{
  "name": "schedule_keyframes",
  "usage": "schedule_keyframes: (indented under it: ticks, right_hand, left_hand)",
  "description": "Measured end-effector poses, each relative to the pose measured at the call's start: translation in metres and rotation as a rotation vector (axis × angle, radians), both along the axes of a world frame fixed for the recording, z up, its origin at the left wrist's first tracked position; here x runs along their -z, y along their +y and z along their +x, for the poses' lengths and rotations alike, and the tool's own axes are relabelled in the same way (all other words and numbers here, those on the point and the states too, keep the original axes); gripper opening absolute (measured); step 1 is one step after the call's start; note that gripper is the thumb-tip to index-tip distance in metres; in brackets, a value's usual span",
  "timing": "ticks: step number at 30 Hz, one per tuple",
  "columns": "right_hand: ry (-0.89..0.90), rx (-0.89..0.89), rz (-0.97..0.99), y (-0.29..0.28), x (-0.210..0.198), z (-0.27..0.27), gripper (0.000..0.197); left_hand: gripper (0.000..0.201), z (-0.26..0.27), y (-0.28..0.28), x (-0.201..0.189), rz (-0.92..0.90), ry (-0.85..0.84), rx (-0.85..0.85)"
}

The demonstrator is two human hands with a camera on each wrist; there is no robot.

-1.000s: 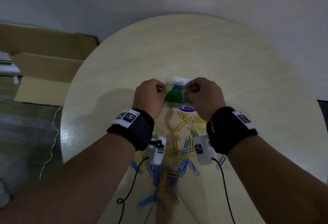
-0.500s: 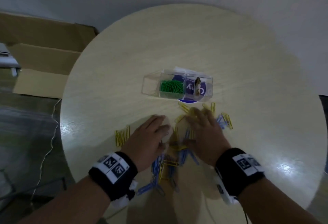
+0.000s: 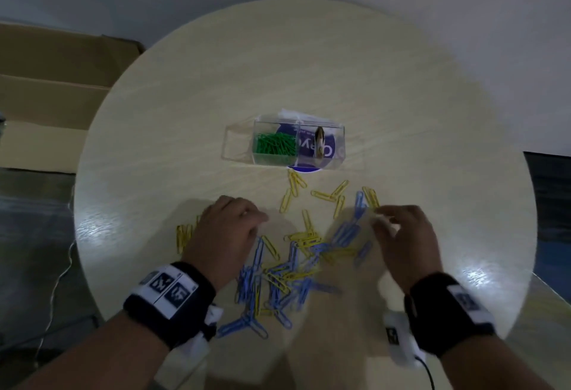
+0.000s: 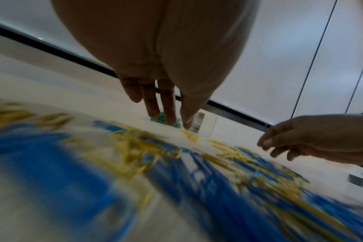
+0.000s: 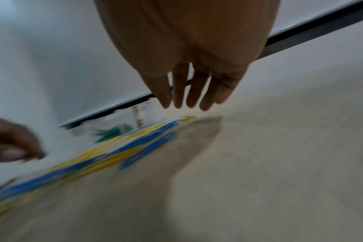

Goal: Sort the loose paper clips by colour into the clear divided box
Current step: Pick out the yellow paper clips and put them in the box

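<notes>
While the clear plastic divided box sits near the middle of the round pale wooden desk, my two hands are spread low over the loose clips on the near side of it. My left hand is palm down with fingers straight and relaxed, holding nothing; in the left wrist view the fingers point down toward the desk. My right hand is likewise loose and holds nothing, its fingers extended and slightly apart in the right wrist view, just above the surface.

The box's left compartment holds a heap of green paper clips; the right compartment shows a blue printed label through its floor and a small upright thing I cannot make out. Between my hands lies a tangled pile of blue paper clips mixed with yellow paper clips. More yellow ones are scattered between the pile and the box, and a small group lies just left of my left hand. A brown cardboard box stands on the floor beyond the desk's left edge.
</notes>
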State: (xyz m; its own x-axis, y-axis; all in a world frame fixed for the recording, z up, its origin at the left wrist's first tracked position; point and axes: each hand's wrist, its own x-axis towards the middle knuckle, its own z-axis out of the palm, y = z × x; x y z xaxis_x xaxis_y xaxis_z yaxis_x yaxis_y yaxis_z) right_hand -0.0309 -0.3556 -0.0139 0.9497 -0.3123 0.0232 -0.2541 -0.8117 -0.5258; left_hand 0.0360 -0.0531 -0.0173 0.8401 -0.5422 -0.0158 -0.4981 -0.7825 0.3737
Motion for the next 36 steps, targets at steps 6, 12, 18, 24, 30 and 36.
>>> schedule_keyframes:
  ticks: [6,12,18,24,30,36]
  right_hand:
    - [0.352,0.148,0.014,-0.016,0.004,0.045,0.023]
    - [0.395,0.158,-0.032,-0.022,0.005,0.053,0.017]
    - [0.460,0.089,0.006,-0.023,0.001,0.062,0.016]
    - [0.334,-0.202,-0.041,-0.014,-0.010,0.067,0.008]
    - [0.152,-0.573,-0.232,0.003,-0.017,0.089,0.021]
    - [0.273,-0.502,-0.189,-0.001,-0.016,0.089,0.022]
  left_hand:
    - [0.016,0.042,-0.068,-0.012,0.001,0.111,-0.201]
    - [0.029,0.031,-0.080,-0.011,0.159,0.269,-0.294]
    - [0.009,0.035,-0.063,-0.007,0.061,0.341,-0.299]
    - [0.009,0.050,-0.058,-0.014,0.115,0.323,-0.071]
    - [0.045,0.069,-0.071,-0.014,0.122,-0.104,0.293]
    - [0.030,0.065,-0.073,-0.011,0.276,-0.021,0.236]
